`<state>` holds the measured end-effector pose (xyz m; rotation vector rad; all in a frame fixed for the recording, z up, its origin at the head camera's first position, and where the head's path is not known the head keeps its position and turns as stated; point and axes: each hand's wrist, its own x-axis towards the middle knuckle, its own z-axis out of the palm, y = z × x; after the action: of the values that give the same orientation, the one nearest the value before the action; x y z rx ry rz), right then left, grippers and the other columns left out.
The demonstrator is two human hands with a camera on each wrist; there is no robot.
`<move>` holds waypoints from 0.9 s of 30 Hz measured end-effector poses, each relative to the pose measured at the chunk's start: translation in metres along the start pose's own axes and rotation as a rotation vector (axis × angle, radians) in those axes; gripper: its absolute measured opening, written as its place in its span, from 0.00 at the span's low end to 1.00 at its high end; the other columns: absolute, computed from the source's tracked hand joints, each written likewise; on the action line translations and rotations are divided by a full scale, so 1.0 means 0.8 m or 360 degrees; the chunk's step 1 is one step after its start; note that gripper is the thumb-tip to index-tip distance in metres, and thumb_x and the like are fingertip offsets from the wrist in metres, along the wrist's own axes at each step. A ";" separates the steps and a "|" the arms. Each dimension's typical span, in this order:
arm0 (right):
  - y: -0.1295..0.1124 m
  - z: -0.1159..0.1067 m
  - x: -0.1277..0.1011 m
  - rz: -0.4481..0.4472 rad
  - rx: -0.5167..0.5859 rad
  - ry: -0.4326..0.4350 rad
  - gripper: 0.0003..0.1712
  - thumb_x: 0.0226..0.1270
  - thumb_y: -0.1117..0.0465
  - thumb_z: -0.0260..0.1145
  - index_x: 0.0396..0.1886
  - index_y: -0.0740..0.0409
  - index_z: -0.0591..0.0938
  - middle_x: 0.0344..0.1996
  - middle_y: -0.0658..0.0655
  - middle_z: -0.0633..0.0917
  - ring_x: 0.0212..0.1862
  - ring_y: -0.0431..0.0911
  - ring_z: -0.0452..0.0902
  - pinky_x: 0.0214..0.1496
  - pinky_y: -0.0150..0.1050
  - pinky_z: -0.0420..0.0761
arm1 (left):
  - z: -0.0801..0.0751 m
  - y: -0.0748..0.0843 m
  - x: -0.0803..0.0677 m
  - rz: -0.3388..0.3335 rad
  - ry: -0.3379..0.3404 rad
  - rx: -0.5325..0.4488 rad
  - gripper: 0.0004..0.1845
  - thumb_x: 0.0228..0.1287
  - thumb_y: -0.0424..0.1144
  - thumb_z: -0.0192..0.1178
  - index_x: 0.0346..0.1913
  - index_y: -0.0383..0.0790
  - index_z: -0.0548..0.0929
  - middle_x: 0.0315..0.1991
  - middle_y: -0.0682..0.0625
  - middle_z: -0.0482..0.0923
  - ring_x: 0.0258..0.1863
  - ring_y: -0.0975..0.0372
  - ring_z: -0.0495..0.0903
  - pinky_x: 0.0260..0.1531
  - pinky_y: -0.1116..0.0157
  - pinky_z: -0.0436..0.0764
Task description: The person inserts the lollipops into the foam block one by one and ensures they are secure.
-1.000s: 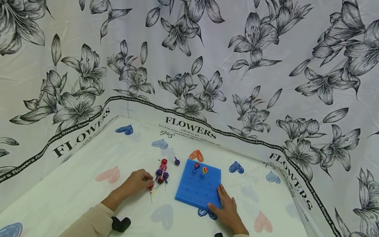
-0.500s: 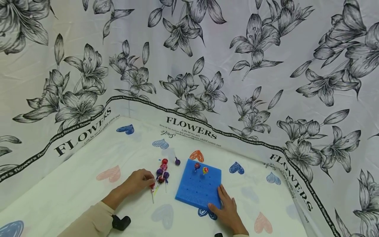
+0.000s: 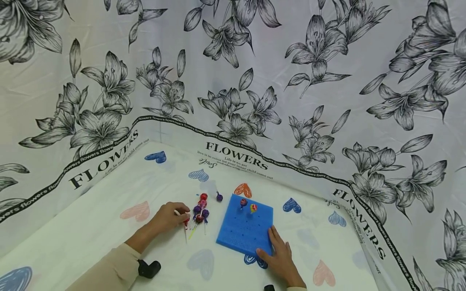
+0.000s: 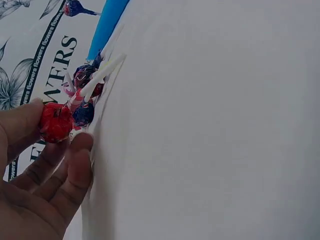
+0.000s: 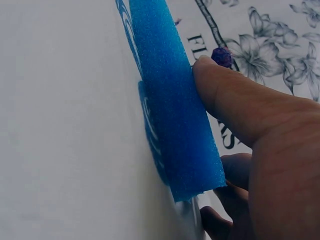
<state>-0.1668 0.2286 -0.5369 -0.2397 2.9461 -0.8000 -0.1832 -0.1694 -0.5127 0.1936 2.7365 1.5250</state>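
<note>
My left hand (image 3: pixel 165 220) pinches a red-wrapped lollipop (image 4: pixel 56 123) by its head between thumb and fingers, and its white stick points toward the near side. Beside it lies a cluster of lollipops (image 3: pixel 201 208) in red, pink and purple wrappers. A blue foam board (image 3: pixel 229 228) with small holes lies to the right. Two lollipops stand in its far part, one dark red (image 3: pixel 243 202) and one yellow and red (image 3: pixel 253 208). My right hand (image 3: pixel 283 260) holds the board at its near right corner, thumb on the near edge and fingers along the right side.
A single purple lollipop (image 3: pixel 219 197) lies between the cluster and the board's far left corner. The white tablecloth (image 3: pixel 164 254) carries printed hearts. Behind it rises a flower-printed curtain (image 3: pixel 233 101). A black wrist device (image 3: pixel 149 268) sits by the left sleeve.
My left hand has risen slightly away from the table's near side with the red lollipop. My right hand and the foam board stay in place. The head view has shifted a little.
</note>
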 end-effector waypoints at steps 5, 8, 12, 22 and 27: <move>0.000 -0.001 -0.002 0.0008 -0.0011 -0.0008 0.59 0.57 0.30 0.62 0.74 0.65 0.55 0.74 0.64 0.52 0.71 0.66 0.46 0.64 0.69 0.35 | -0.005 -0.002 0.002 0.0002 -0.0003 -0.0258 0.12 0.62 0.34 0.66 0.45 0.31 0.84 0.34 0.49 0.80 0.28 0.58 0.79 0.26 0.63 0.80; 0.000 -0.001 -0.002 0.0001 -0.0018 -0.0004 0.59 0.57 0.30 0.62 0.74 0.65 0.55 0.74 0.64 0.52 0.71 0.67 0.46 0.64 0.70 0.36 | -0.008 0.001 0.005 0.0018 -0.0017 -0.0373 0.15 0.62 0.37 0.66 0.47 0.29 0.83 0.34 0.46 0.82 0.31 0.56 0.80 0.32 0.59 0.81; -0.001 -0.002 -0.002 -0.0008 -0.0007 0.0005 0.59 0.57 0.30 0.62 0.74 0.65 0.55 0.74 0.64 0.52 0.71 0.67 0.46 0.64 0.70 0.36 | -0.011 0.015 0.013 0.0012 -0.0024 -0.0435 0.19 0.63 0.41 0.66 0.50 0.29 0.83 0.37 0.46 0.83 0.35 0.53 0.80 0.38 0.55 0.80; 0.008 0.001 0.004 -0.0016 0.0031 0.0016 0.58 0.58 0.32 0.62 0.74 0.66 0.55 0.74 0.64 0.52 0.71 0.66 0.46 0.64 0.69 0.35 | -0.001 0.088 0.051 0.0165 -0.0037 -0.0673 0.17 0.62 0.40 0.67 0.50 0.32 0.84 0.40 0.44 0.83 0.38 0.53 0.81 0.39 0.59 0.80; 0.008 0.002 0.004 -0.0005 0.0036 0.0011 0.58 0.57 0.30 0.62 0.74 0.65 0.55 0.74 0.63 0.53 0.72 0.65 0.46 0.65 0.69 0.35 | 0.011 0.122 0.070 0.0291 -0.0087 -0.0680 0.14 0.63 0.39 0.66 0.49 0.35 0.84 0.40 0.45 0.83 0.38 0.52 0.81 0.36 0.62 0.81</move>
<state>-0.1708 0.2325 -0.5419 -0.2404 2.9419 -0.8360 -0.2283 -0.1051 -0.4318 0.4784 2.3327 2.0676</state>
